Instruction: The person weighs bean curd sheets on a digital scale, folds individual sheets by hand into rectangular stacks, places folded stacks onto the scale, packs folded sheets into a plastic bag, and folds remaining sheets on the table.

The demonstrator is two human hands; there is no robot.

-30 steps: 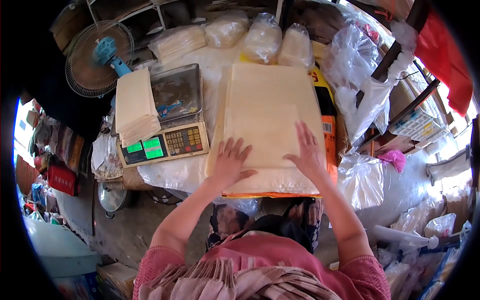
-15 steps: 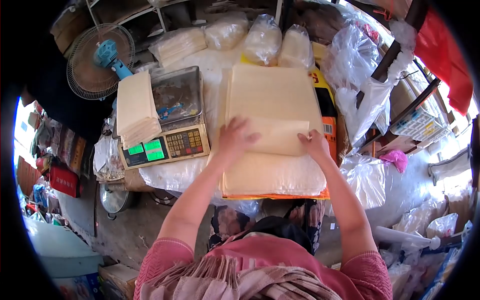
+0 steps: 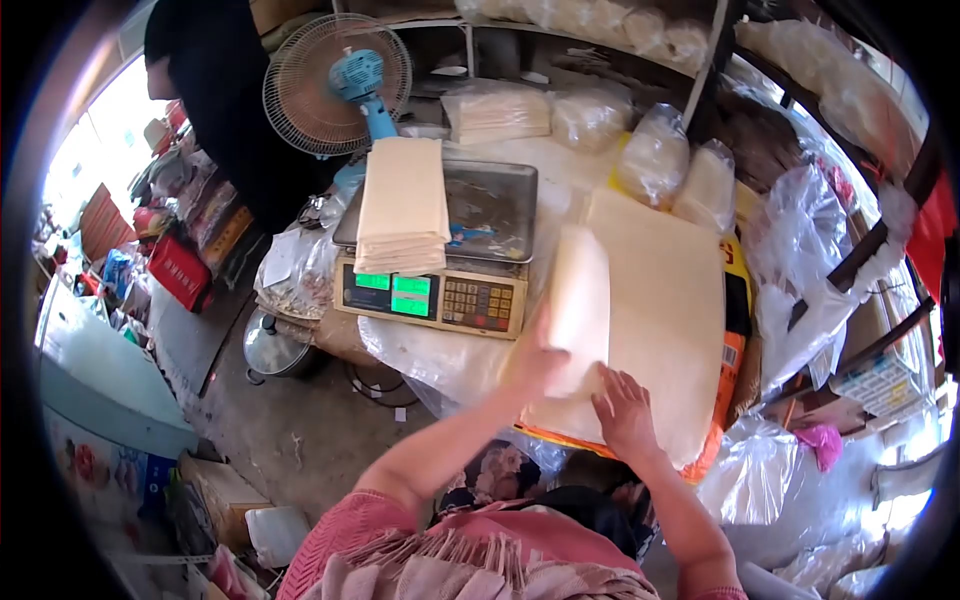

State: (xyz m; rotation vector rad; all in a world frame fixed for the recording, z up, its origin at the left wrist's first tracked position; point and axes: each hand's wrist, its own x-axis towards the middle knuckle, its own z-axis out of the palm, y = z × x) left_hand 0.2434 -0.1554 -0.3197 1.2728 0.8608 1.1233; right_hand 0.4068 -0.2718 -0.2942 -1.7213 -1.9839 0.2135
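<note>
A stack of large, thin cream sheets [image 3: 668,320] lies on the table in front of me. My left hand [image 3: 540,365], partly blurred, grips the lower left of a folded cream sheet [image 3: 582,300] that is lifted and curls over the stack's left side. Beside that fold, my right hand [image 3: 625,408] lies on the stack near its front edge, fingers stretched out. Left of the stack stands a digital scale [image 3: 430,295] with lit green displays. A bundle of folded cream sheets [image 3: 402,205] rests on its metal pan.
Behind the scale is a blue fan [image 3: 362,75]. Plastic bags of pale goods [image 3: 655,155] line the table's back. Clear plastic bags [image 3: 800,240] hang at the right. A lidded pot [image 3: 275,345] sits on the floor at the left.
The view has turned left. The folded sheet, earlier lying across the stack, is now lifted at the left side in my left hand. My right hand has let go of its edge and flattened.
</note>
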